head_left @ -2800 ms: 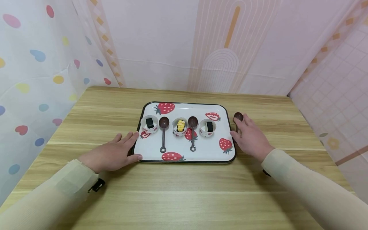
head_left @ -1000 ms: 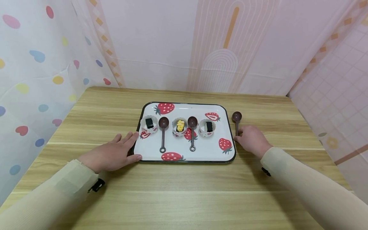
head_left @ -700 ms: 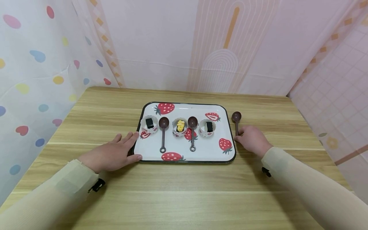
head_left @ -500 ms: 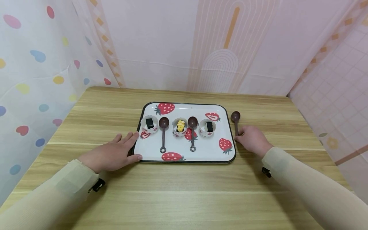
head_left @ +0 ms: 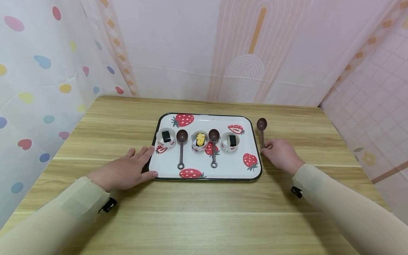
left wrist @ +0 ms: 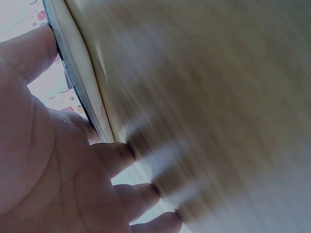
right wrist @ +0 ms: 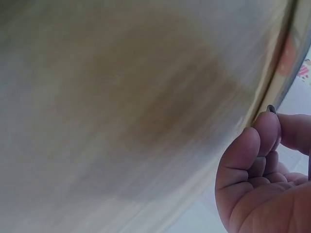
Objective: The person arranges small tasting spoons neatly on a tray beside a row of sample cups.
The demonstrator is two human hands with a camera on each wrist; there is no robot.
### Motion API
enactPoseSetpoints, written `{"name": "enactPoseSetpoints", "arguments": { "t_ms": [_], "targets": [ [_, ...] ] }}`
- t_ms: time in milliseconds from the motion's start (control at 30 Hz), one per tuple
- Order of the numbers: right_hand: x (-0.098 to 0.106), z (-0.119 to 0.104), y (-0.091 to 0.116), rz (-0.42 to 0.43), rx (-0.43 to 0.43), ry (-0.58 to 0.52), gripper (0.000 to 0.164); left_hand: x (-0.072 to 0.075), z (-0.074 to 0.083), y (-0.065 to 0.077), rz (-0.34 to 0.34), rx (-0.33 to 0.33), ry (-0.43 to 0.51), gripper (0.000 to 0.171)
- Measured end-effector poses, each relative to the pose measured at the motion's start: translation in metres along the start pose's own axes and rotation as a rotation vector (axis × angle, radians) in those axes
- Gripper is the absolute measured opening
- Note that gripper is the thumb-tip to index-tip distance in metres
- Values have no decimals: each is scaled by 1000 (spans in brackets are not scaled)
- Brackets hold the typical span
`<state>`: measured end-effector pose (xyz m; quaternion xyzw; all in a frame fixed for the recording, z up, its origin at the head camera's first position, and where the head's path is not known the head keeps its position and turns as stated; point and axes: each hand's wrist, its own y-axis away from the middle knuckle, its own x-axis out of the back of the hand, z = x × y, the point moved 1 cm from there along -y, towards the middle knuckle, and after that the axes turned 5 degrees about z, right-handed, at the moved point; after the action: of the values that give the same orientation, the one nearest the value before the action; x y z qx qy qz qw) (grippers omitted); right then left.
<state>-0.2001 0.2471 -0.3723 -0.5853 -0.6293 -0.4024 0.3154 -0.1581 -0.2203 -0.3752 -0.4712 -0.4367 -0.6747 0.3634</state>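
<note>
My right hand [head_left: 282,156] pinches the handle of a brown measuring spoon [head_left: 261,124] just outside the tray's right edge. In the right wrist view, the dark tip of the spoon handle [right wrist: 271,108] pokes out between thumb and fingertips; the other fingers are curled. My left hand [head_left: 122,170] rests with spread fingers at the left edge of a white strawberry-print tray [head_left: 197,122], its thumb on the rim. On the tray lie two more brown spoons, the left spoon [head_left: 182,136] and the right spoon [head_left: 214,135], between three paper cups.
The left cup [head_left: 171,143] and right cup [head_left: 225,147] each hold a black-wrapped sushi piece; the middle cup [head_left: 195,146] holds one topped with yellow. A wood-grain table [head_left: 204,212] lies underneath. Patterned curtains [head_left: 178,46] hang behind and at both sides.
My right hand went from lying over the spoon to pinching its handle. The spoon's bowl has since shifted slightly left, then away from me. The left hand and tray stayed put.
</note>
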Motion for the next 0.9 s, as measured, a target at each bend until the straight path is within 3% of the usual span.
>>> {"name": "enactPoseSetpoints", "arguments": {
  "t_ms": [467,900],
  "targets": [
    [-1,-9,6,10,29,-90,24,-1,0,-1,-3,2,-5,97],
    [-10,-23,15,-47,69,-134,21,0,0,0,-2,-1,-2,97]
  ]
}}
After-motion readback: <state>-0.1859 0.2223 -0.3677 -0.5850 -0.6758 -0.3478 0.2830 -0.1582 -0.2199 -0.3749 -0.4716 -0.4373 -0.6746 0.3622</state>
